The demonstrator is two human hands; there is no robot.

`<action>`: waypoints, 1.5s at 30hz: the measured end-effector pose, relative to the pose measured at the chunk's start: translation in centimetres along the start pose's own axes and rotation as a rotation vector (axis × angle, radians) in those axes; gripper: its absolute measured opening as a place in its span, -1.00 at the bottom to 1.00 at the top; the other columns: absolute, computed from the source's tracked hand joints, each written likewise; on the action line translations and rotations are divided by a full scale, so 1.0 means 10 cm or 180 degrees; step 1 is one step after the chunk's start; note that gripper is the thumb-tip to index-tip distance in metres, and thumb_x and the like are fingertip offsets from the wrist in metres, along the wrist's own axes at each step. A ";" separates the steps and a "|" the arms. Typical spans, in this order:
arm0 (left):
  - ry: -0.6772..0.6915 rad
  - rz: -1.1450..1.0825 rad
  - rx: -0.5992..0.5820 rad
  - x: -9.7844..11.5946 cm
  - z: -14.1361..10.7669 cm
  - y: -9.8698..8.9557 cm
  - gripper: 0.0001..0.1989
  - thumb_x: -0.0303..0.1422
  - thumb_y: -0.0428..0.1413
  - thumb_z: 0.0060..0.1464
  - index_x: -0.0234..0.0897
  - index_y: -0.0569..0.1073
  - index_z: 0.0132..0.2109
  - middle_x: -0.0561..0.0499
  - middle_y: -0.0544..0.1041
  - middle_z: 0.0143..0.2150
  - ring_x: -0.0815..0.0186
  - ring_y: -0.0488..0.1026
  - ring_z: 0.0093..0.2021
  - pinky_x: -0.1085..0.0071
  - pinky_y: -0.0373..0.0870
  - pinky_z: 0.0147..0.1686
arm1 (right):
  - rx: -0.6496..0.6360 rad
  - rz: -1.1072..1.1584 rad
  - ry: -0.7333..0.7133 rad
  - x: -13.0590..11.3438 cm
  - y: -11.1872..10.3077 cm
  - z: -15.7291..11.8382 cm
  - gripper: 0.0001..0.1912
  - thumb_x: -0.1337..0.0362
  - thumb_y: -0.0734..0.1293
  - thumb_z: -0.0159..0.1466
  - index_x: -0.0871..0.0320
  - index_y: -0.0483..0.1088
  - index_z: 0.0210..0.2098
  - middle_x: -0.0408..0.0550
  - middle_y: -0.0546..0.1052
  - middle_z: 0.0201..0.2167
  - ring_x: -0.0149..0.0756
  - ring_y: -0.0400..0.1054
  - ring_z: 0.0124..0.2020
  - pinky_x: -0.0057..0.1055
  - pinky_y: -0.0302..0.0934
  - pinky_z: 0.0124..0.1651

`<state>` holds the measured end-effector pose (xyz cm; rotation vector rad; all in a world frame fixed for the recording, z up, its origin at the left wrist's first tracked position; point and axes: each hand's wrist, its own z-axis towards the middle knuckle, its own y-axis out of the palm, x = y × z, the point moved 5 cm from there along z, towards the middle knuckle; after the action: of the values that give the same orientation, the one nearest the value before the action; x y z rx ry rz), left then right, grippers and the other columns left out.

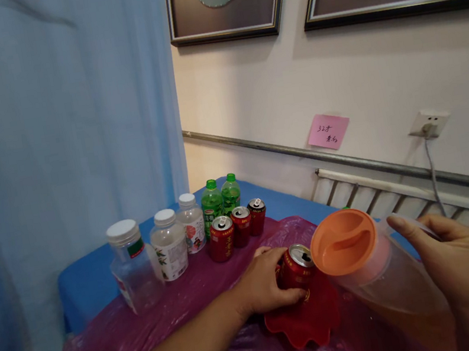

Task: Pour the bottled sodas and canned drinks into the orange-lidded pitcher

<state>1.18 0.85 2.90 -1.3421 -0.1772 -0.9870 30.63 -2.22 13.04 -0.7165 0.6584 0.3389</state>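
My left hand [268,283] is wrapped round a red drink can [296,270], whose opened top faces up. Under the can lies a red dish with a wavy rim [304,325]. My right hand [460,263] grips the handle of a clear plastic pitcher [408,284] with brownish liquid in it. The pitcher leans left, and its orange lid [344,241] is right beside the can's top. Whether liquid is flowing from the spout cannot be seen. Three more red cans, one of them [222,240] nearest, stand behind my left hand.
Clear jars with white lids, such as the leftmost jar [136,270], and two green bottles [212,206] stand at the back left. Purple plastic sheeting [153,333] covers part of the blue surface [85,278]. A radiator [368,195] lines the wall; a blue curtain [72,119] hangs left.
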 end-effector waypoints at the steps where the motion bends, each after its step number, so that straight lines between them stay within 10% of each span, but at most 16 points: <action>1: 0.0008 0.0005 0.0009 0.00 0.00 0.00 -0.31 -0.08 0.40 -0.20 -0.13 0.49 0.12 -0.03 0.61 0.01 0.00 0.47 0.00 0.11 0.31 0.13 | 0.0001 -0.0007 0.0005 0.01 0.00 0.00 -0.36 -0.37 0.33 0.08 0.09 0.29 -0.65 -0.22 0.11 -0.68 -0.37 0.08 -0.57 -0.40 -0.06 -0.52; 45: 0.0062 0.0071 -0.0055 0.02 0.01 0.00 -0.36 -0.05 0.37 -0.17 -0.14 0.49 0.08 -0.02 0.61 -0.03 0.03 0.49 -0.04 0.16 0.32 0.09 | -0.0030 -0.0070 0.0003 -0.01 -0.01 0.00 -0.34 -0.39 0.31 0.07 0.09 0.24 -0.66 -0.23 0.08 -0.67 -0.39 0.05 -0.58 -0.42 -0.07 -0.52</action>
<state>1.40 0.85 3.04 -1.3472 -0.1389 -0.9843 30.65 -2.31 13.14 -0.7325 0.6498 0.3216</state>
